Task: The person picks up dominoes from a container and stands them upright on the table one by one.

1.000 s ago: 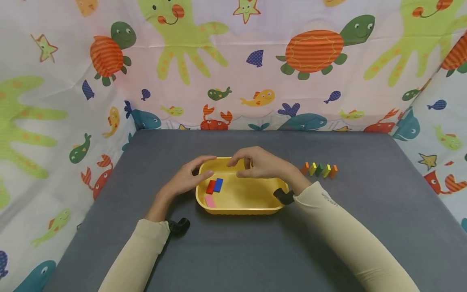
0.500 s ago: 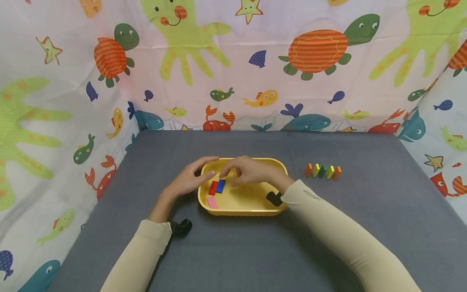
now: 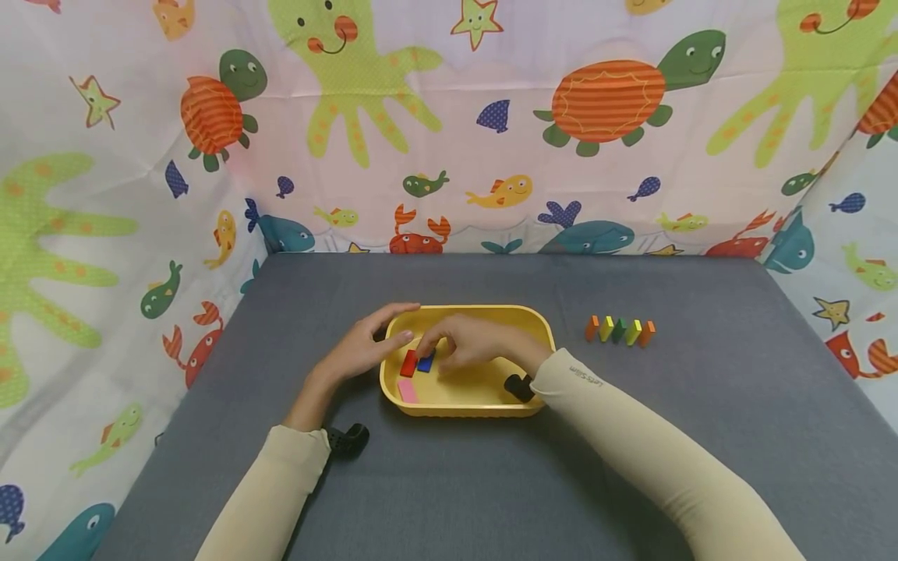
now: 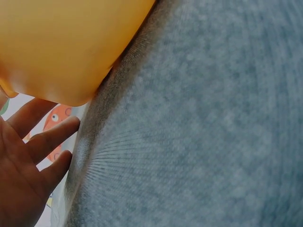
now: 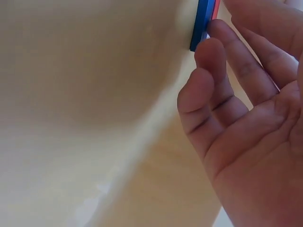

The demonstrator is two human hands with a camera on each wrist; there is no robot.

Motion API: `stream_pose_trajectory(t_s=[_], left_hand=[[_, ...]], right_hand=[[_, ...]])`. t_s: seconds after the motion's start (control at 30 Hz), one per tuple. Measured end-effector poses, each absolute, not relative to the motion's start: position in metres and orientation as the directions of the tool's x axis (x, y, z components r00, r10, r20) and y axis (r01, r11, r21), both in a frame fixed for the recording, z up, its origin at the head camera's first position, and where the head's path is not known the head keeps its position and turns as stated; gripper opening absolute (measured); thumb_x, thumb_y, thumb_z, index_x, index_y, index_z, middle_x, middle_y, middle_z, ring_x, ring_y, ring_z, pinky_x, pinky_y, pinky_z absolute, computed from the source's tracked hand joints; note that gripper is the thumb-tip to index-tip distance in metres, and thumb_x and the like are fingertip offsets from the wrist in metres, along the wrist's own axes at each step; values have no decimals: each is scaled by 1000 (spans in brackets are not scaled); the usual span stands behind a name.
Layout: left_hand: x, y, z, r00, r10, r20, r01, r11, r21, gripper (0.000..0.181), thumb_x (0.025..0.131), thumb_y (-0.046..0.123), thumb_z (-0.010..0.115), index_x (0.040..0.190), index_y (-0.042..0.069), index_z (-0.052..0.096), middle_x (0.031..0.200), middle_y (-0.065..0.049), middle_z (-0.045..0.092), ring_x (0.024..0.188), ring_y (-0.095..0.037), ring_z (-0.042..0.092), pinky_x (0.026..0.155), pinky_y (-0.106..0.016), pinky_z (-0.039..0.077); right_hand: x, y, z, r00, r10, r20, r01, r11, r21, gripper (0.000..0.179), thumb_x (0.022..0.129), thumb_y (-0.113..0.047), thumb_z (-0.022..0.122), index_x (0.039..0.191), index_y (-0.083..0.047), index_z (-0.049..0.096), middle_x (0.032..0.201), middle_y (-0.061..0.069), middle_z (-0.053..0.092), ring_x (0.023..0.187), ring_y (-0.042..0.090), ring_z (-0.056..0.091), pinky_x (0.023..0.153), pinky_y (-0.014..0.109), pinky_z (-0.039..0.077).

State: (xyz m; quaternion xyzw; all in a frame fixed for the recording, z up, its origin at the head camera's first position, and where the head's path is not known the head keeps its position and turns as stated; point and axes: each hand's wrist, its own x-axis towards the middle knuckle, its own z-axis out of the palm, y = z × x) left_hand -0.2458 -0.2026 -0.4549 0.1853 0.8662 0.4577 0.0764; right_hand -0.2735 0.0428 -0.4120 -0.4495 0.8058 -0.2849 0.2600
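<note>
A yellow plastic tray holds a red domino, a blue domino and a pink domino at its left end. My left hand rests against the tray's left end, fingers extended and thumb over the rim. Inside the tray my right hand reaches down, its index fingertip at the blue domino and partly covering it. The thumb stands apart from that domino, with a gap between. In the right wrist view the blue domino shows beside my loosely bent fingers.
To the right of the tray, several orange, yellow and green dominoes stand upright in a row on the grey cloth-covered table. A curtain printed with sea animals borders the table at the back and sides.
My right hand has moved left and down into the tray, until its index finger reaches the blue domino. My left hand has stayed at the tray's left end.
</note>
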Motion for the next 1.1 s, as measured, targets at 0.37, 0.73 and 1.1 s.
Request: stream_pose_trajectory(t_s=[0.37, 0.73, 1.1], left_hand=[[-246, -202, -454, -919, 393, 19, 225, 485, 845, 51, 100, 32, 65, 149, 32, 50, 153, 1, 51, 140, -27, 47, 118, -58, 38], [-245, -201, -452, -918, 396, 5, 215, 485, 848, 52, 100, 35, 64, 149, 32, 49, 154, 0, 50, 139, -28, 48, 118, -57, 38], [-247, -203, -455, -920, 393, -7, 209, 504, 838, 50, 99, 42, 63, 147, 39, 49, 151, 4, 52, 137, -26, 49, 117, -58, 40]], right_hand=[[-275, 61, -405, -509, -847, -152, -593, 474, -651, 39, 88, -4, 73, 127, -5, 68, 128, 9, 70, 119, 27, 62, 107, 45, 51], [-274, 65, -402, -539, -818, -200, -597, 539, -594, 41, 89, -5, 73, 130, -3, 66, 129, 13, 69, 121, 28, 62, 113, 44, 47], [-274, 66, -402, -576, -799, -175, -574, 547, -609, 39, 89, -9, 76, 127, -5, 68, 124, 10, 71, 115, 28, 65, 106, 44, 52]])
